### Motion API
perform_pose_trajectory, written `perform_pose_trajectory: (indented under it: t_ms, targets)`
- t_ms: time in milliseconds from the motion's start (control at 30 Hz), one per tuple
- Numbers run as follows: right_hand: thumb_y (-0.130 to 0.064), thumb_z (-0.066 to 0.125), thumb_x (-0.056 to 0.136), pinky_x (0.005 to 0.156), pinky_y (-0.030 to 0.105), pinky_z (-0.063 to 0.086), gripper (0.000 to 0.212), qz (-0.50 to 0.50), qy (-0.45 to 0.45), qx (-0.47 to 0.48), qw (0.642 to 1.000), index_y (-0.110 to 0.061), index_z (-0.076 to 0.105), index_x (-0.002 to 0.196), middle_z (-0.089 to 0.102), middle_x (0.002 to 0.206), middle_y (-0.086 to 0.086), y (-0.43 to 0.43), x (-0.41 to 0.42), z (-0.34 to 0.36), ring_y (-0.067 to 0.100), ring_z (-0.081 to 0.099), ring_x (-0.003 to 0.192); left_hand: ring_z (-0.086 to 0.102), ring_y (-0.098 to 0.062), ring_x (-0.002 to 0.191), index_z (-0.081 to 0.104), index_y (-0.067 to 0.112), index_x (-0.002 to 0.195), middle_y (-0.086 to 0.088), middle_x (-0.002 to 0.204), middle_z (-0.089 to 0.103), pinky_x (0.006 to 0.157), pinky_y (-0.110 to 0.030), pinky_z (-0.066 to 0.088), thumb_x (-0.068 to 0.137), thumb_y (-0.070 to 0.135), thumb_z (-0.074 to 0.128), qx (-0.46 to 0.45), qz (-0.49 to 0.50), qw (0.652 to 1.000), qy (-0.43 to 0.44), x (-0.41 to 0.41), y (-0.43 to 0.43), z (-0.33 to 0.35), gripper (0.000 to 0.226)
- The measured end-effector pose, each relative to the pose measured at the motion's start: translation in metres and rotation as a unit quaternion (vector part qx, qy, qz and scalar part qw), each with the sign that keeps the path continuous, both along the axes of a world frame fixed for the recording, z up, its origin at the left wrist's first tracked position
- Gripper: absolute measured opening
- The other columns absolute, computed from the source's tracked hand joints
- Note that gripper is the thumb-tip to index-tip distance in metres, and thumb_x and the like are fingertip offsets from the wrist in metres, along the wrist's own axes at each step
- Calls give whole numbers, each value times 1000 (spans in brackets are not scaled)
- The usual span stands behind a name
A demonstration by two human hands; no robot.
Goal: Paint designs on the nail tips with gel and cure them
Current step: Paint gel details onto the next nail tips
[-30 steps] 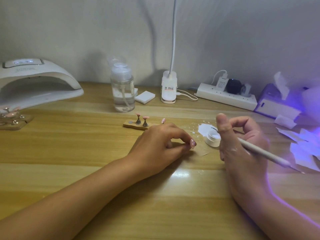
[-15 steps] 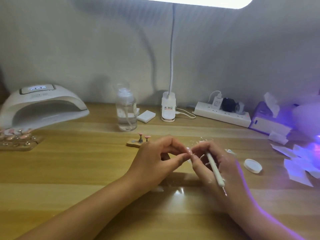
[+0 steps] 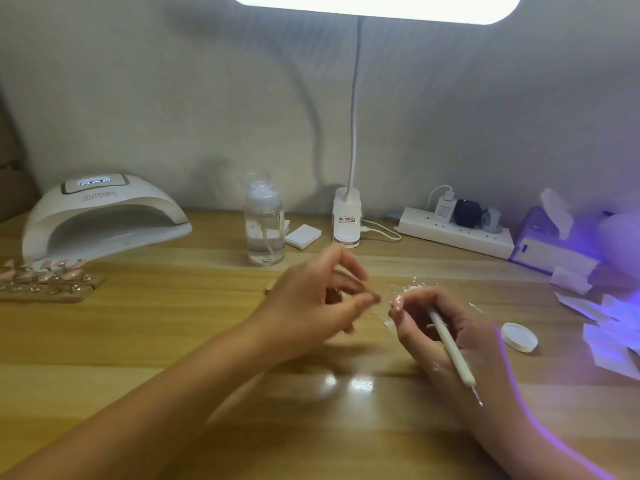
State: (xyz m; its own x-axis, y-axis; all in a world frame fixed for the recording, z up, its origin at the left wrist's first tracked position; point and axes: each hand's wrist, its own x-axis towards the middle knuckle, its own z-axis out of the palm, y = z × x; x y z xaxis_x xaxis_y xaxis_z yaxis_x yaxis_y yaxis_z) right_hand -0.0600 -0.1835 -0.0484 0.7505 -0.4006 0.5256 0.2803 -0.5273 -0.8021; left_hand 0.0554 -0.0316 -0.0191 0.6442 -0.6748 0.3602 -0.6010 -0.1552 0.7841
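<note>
My right hand [image 3: 446, 327] is curled round a white gel brush [image 3: 450, 348], whose tip points back toward my wrist. Its fingertips also pinch a small pink nail tip [image 3: 396, 303]. My left hand [image 3: 318, 299] hovers just left of it, blurred, with its fingers loosely spread and nothing visible in them. A small gap separates the two hands. At the far left a wooden holder [image 3: 20, 296] carries several painted nail tips in front of the white curing lamp [image 3: 104, 216]. A white round lid [image 3: 519, 337] lies on the table to the right.
A clear pump bottle [image 3: 265, 230], a small white box [image 3: 303, 236], the desk lamp's base [image 3: 347, 220] and a power strip [image 3: 457, 233] line the back. A tissue box [image 3: 550, 244] and loose wipes [image 3: 616, 334] lie at the right in purple light.
The two hands met at the fingertips half a second ago and have now drawn apart. The left hand has opened, and the pink nail tip it held now sits at the right hand's fingertips.
</note>
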Motion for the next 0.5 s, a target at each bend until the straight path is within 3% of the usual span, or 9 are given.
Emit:
perform_pose_trajectory:
  t_ms: [100, 167, 233, 300, 400, 500]
  targets:
    - [-14, 74, 86, 54, 14, 45, 14, 6, 13, 32, 999, -26, 66, 84, 67, 72, -9, -5, 1, -1, 5, 57, 55, 57, 0, 79, 45, 37, 100, 19, 98, 64, 65, -14, 40, 76, 26, 77, 46, 137, 985, -98, 35, 22, 11, 41]
    - [-13, 74, 86, 54, 15, 45, 16, 1, 18, 36, 999, -26, 66, 83, 67, 73, -7, -7, 1, -2, 7, 56, 56, 51, -2, 101, 43, 37, 111, 21, 109, 55, 82, -21, 42, 70, 37, 80, 134, 175, 973, -63, 56, 39, 6, 55]
    - [-17, 74, 85, 54, 17, 46, 13, 2, 18, 44, 999, -26, 65, 82, 68, 75, -6, -7, 1, -2, 9, 57, 58, 49, -9, 116, 45, 39, 114, 19, 116, 54, 99, -32, 42, 69, 45, 80, 230, 146, 962, -25, 69, 51, -5, 57]
    - [-22, 71, 82, 55, 17, 47, 8, 11, 18, 43, 999, -26, 65, 82, 68, 74, -5, -5, 2, -1, 9, 58, 58, 53, -6, 114, 53, 47, 106, 21, 115, 58, 102, -37, 45, 71, 47, 81, 242, 112, 964, -9, 74, 54, -14, 45]
    - [-26, 66, 80, 54, 14, 46, 5, 16, 10, 15, 1000, -28, 67, 85, 69, 76, -9, -6, 1, -2, 4, 57, 56, 57, 4, 90, 66, 54, 90, 29, 90, 61, 84, -29, 49, 75, 42, 81, 193, 77, 978, -8, 74, 53, -17, 24]
    - [-23, 72, 82, 59, 13, 45, 9, 0, -12, -36, 999, -30, 68, 84, 69, 80, -12, -7, 2, -5, 6, 60, 64, 58, -1, 83, 71, 44, 95, 23, 88, 61, 76, -30, 49, 76, 36, 81, 155, 67, 981, -91, 68, 48, -18, 23]
